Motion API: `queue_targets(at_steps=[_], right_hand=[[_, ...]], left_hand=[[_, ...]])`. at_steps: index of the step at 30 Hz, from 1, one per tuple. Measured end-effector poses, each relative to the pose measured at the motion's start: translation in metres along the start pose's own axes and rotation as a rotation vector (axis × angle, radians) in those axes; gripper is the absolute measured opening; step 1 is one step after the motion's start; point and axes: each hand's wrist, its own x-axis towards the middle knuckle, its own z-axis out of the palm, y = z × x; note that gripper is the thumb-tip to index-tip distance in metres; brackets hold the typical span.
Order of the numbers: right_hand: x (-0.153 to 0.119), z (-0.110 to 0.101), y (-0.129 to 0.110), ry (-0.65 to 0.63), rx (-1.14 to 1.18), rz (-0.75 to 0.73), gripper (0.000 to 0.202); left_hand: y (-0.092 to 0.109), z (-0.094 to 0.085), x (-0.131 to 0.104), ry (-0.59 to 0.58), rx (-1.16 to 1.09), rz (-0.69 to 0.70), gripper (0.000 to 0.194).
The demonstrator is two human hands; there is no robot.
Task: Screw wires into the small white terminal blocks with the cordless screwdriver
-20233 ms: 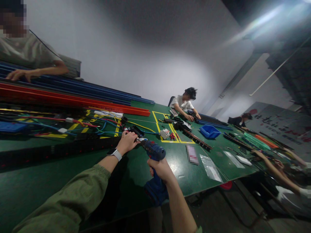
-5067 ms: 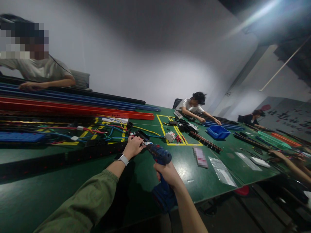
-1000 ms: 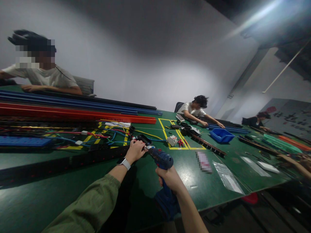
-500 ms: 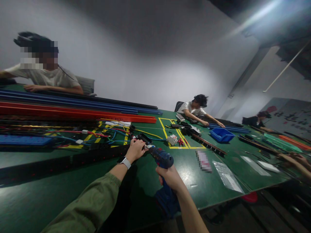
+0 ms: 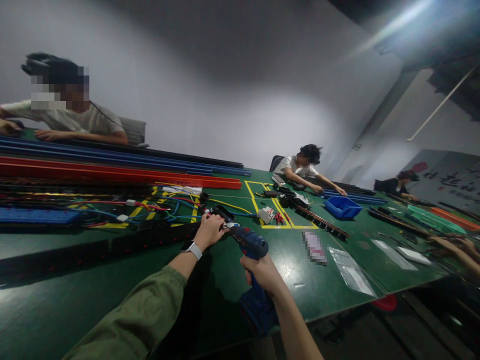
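Observation:
My right hand (image 5: 264, 272) is wrapped round the grip of a blue cordless drill (image 5: 253, 245), whose tip points left at a small white part (image 5: 230, 226). Beside that tip, my left hand (image 5: 210, 230) has its fingers closed on something I cannot make out, at the end of a long black strip (image 5: 150, 242). A black component (image 5: 224, 213) lies just beyond my left fingers. Red, blue and yellow wires (image 5: 180, 202) run across the table to the left, and a white block (image 5: 266, 215) sits to the right of them.
Long red channels (image 5: 112, 172) and blue channels (image 5: 93, 154) lie across the back left. Further right are a blue bin (image 5: 342, 207), a copper-coloured bar (image 5: 322, 222) and a plastic bag (image 5: 350, 272). Several people sit around the green table (image 5: 221, 280).
My hands and the drill have hardly moved. At the far left, a person's hand has come further into view above the channels.

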Motion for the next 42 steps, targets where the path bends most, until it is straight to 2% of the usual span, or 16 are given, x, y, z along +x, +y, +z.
queue_targets(at_steps=[29, 42], right_hand=[[0.0004, -0.0017, 0.0008, -0.015, 0.014, -0.029, 0.011], [-0.0003, -0.001, 0.0002, -0.016, -0.001, -0.027, 0.018]], left_hand=[[0.0037, -0.0082, -0.0016, -0.007, -0.003, 0.028, 0.024], [0.0007, -0.0015, -0.0012, 0.003, -0.003, 0.025, 0.024]])
